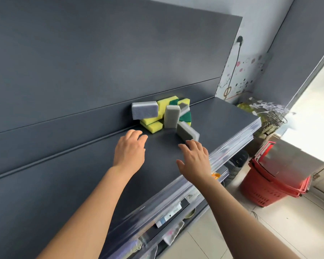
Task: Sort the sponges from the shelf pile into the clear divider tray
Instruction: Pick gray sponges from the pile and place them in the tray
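A pile of sponges [164, 113] sits on the dark shelf [82, 174] against its back panel. It mixes grey sponges with yellow-and-green ones. One grey sponge [144, 110] leans at the pile's left, another [171, 116] stands upright in the middle, and a third grey sponge [187, 132] lies apart in front. My left hand [129, 148] hovers open just short of the yellow sponges. My right hand [195, 157] is open, its fingertips at the near end of the front grey sponge. No clear divider tray is in view.
A clear plastic strip [232, 144] runs along the shelf's front edge. Lower shelves below hold small packaged goods. Stacked red shopping baskets [273, 184] stand on the tiled floor at the right, beside a bright doorway.
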